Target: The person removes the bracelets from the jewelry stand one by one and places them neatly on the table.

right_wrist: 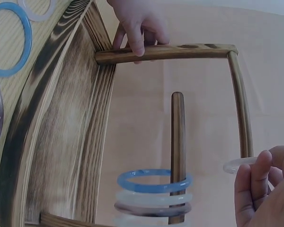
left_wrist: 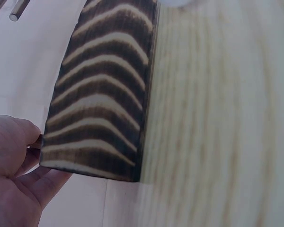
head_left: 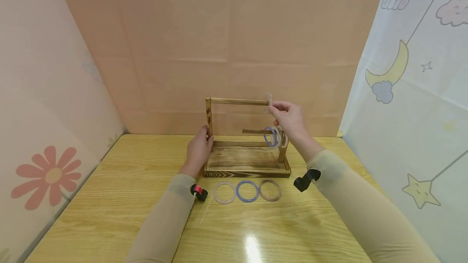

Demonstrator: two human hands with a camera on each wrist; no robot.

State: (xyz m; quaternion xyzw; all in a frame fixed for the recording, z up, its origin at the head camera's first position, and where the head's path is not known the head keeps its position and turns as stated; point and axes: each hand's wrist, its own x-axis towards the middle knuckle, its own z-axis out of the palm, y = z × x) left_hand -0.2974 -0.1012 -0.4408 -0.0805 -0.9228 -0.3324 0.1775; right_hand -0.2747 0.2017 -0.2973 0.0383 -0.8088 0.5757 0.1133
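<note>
A dark-grained wooden bangle rack (head_left: 246, 173) stands on the table, with an upper bar (head_left: 237, 101) and a shorter lower bar (right_wrist: 178, 127). My left hand (head_left: 198, 149) grips its left upright post (right_wrist: 168, 53) low down, thumb on one side and fingers on the other. Between thumb and fingers, my right hand (head_left: 290, 119) pinches a translucent whitish bangle (right_wrist: 237, 164) right at the free end of the upper bar. Several bangles hang on the lower bar, a blue bangle (right_wrist: 154, 182) outermost, with whitish and purplish ones behind it.
In front of the rack, a pale pink bangle (head_left: 215, 193), a blue bangle (head_left: 237, 192) and a brownish bangle (head_left: 280, 192) lie in a row on the wooden table (head_left: 146, 198). A peach backdrop (head_left: 164, 52) rises behind, and printed cloth hangs at both sides.
</note>
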